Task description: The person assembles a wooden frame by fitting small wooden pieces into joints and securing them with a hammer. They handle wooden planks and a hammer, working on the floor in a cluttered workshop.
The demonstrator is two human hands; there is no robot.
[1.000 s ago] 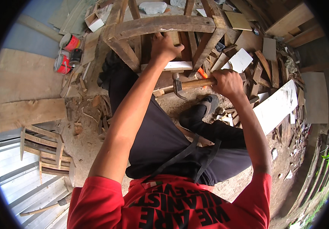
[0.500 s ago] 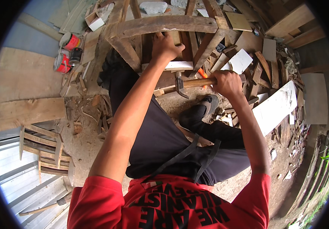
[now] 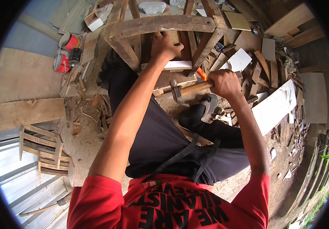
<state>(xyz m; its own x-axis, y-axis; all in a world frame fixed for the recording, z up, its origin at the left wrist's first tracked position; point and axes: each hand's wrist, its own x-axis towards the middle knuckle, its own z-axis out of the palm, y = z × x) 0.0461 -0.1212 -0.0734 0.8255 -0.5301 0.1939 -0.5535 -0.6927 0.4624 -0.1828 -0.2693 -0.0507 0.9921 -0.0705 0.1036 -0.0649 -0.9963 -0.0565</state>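
My right hand [image 3: 223, 82] grips the wooden handle of a claw hammer [image 3: 181, 91], whose metal head points left and hangs just below a pale wooden slat [image 3: 176, 65]. My left hand [image 3: 164, 45] rests on that slat inside a rough wooden frame [image 3: 164, 23], fingers closed over the wood. The frame stands on the dirt floor in front of my knees. My dark trousers and one shoe [image 3: 200, 110] lie under the hammer.
Offcuts and boards [image 3: 273, 105] litter the ground to the right. Two red cans [image 3: 66, 51] stand at the upper left beside wide planks [image 3: 23, 112]. A slatted wooden piece [image 3: 44, 150] lies at the left, and a second hammer [image 3: 46, 208] at the bottom left.
The hammer has swung slightly down and left toward the slat. My left hand has stayed on the frame's slat.
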